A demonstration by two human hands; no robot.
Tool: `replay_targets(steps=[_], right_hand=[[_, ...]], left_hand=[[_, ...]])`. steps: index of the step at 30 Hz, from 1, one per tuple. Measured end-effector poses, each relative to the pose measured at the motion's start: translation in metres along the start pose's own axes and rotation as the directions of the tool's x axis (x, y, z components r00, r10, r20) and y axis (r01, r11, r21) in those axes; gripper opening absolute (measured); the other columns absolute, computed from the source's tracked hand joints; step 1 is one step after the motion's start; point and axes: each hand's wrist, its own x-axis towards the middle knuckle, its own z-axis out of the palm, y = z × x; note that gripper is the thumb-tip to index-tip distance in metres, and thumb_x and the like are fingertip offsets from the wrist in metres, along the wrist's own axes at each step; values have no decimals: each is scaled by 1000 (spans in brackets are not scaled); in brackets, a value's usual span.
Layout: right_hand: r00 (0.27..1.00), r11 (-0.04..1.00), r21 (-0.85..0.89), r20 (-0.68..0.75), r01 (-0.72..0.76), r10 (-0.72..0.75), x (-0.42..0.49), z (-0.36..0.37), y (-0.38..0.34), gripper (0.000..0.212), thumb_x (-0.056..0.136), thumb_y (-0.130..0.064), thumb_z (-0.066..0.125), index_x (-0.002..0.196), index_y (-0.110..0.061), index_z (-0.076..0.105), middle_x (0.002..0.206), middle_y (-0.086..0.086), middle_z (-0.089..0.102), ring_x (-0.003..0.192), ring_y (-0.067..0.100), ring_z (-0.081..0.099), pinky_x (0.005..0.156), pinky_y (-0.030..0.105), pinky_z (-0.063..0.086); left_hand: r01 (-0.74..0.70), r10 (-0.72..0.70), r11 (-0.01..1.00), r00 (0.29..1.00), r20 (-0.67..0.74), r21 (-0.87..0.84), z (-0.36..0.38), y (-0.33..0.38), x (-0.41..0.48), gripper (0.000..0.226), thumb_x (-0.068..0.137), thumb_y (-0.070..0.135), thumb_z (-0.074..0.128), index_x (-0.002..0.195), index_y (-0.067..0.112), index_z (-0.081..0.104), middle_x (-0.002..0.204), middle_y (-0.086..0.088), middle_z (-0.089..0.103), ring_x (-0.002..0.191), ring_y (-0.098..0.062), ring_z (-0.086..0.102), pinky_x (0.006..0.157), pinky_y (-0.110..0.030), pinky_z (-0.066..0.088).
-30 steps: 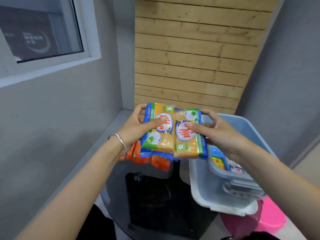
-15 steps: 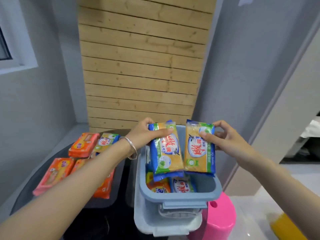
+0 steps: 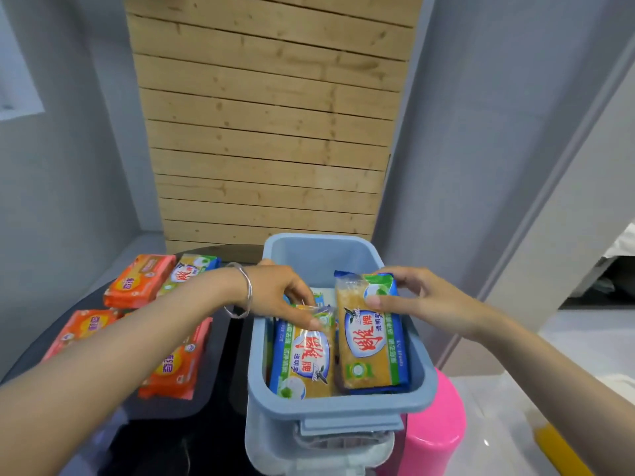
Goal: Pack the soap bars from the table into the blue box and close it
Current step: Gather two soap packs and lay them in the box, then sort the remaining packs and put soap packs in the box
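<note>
The blue box (image 3: 323,405) stands open on the dark table's right side. My left hand (image 3: 280,297) pinches the far end of a yellow soap pack (image 3: 304,362) lying low inside the box on the left. My right hand (image 3: 422,298) holds the far end of a second yellow soap pack (image 3: 372,345) inside the box on the right, tilted up at the far end. More packs lie underneath, mostly hidden. On the table to the left lie several orange soap packs (image 3: 139,281) and one yellow pack (image 3: 192,271).
The box's lid (image 3: 271,451) lies under the box at the table's edge. A pink stool (image 3: 436,424) stands right of the box. The dark round table (image 3: 220,438) sits in a corner, with a grey wall to the left and a wooden slat panel behind.
Both hands have carried the two yellow packs from above the table over to the right and lowered them into the blue box. The view turned right and down.
</note>
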Motion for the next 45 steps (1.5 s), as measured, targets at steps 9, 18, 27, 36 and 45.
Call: replay_targets(steps=[9, 18, 27, 36, 45], right_hand=[[977, 879, -473, 206, 57, 48, 17, 0, -6, 22, 82, -39, 68, 88, -18, 71, 95, -9, 74, 94, 8, 67, 101, 36, 45], [851, 587, -808, 339, 45, 401, 65, 10, -19, 36, 82, -52, 61, 105, -26, 71, 115, -10, 70, 118, 11, 54, 115, 44, 10], [858, 583, -812, 315, 23, 405, 64, 13, -13, 39, 83, -52, 60, 114, -30, 67, 120, -15, 66, 121, 6, 52, 113, 48, -2], [993, 894, -436, 87, 105, -74, 50, 24, -42, 26, 88, -27, 63, 112, -18, 68, 115, -8, 67, 105, -2, 57, 101, 16, 40], [995, 998, -66, 99, -20, 26, 114, 123, -99, 13, 89, -32, 60, 100, -29, 66, 107, -8, 66, 103, 5, 59, 95, 22, 43]], left_hand=[[36, -45, 997, 991, 125, 73, -7, 5, 9, 13, 72, 53, 67, 66, 41, 66, 70, 24, 67, 75, 0, 65, 84, -26, 53], [116, -165, 980, 926, 339, 159, -23, 18, 23, 30, 77, 36, 69, 102, 20, 70, 79, 19, 66, 89, -5, 64, 99, -34, 48], [111, -195, 959, 926, 325, 260, -12, 16, 31, 42, 79, 37, 67, 116, 18, 63, 95, 10, 65, 97, -10, 60, 101, -37, 46], [-146, 77, 980, 906, -416, -136, -11, -47, -39, 33, 85, 31, 61, 117, 23, 62, 114, 17, 61, 104, 7, 55, 86, 3, 36], [77, -267, 933, 804, -532, -351, -14, -152, -109, 35, 89, 21, 57, 123, 10, 58, 123, -8, 61, 109, -15, 56, 93, -22, 41]])
